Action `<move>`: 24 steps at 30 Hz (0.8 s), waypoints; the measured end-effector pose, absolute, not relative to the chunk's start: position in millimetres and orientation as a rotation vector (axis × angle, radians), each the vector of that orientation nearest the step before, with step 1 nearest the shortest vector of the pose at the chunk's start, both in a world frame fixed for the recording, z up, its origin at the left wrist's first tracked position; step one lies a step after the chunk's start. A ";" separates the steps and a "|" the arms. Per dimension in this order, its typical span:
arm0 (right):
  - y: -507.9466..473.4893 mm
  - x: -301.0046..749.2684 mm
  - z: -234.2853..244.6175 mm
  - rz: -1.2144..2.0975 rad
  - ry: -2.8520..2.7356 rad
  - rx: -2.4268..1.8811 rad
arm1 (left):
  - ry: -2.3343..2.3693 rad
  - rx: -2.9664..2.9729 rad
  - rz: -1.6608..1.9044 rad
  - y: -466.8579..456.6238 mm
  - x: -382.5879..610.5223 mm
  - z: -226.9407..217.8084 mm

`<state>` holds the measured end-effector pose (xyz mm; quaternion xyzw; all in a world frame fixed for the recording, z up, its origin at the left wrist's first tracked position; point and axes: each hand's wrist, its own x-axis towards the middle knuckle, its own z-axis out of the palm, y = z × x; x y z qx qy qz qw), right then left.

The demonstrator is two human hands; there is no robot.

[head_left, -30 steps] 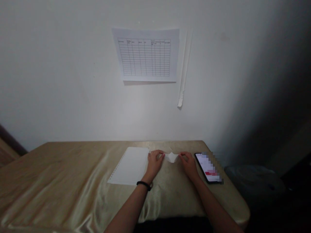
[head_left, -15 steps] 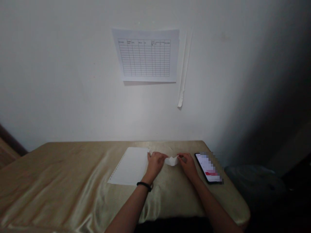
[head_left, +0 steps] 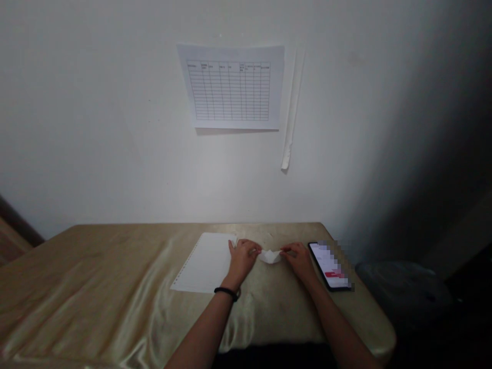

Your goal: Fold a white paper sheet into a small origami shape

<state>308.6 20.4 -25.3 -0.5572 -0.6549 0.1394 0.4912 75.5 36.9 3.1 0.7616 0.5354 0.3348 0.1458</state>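
A small folded white paper shape (head_left: 270, 255) sits just above the golden satin tablecloth (head_left: 115, 287), held between both hands. My left hand (head_left: 242, 258) pinches its left end with closed fingers; a black band circles that wrist. My right hand (head_left: 298, 259) pinches the right end the same way. Both forearms reach in from the bottom of the picture.
A white perforated sheet (head_left: 205, 262) lies flat just left of my left hand. A lit phone (head_left: 329, 266) rests at the right, close to my right hand. A printed table sheet (head_left: 231, 87) and a paper strip (head_left: 290, 115) hang on the wall. The table's right edge drops into shadow.
The paper shape has been pressed flatter and lower between the hands. The hands drew closer together half a second ago and have stayed about there.
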 end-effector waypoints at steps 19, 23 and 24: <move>16.7 304.7 -20.3 0.243 -1.589 -1.814 | 1.780 2.157 0.777 33.2 79.5 4.5; 15.3 302.2 -20.4 0.199 -1.631 -1.849 | 1.768 2.191 0.759 32.5 80.1 4.6; 14.9 301.5 -20.2 0.195 -1.647 -1.836 | 1.754 2.205 0.754 32.5 79.9 4.6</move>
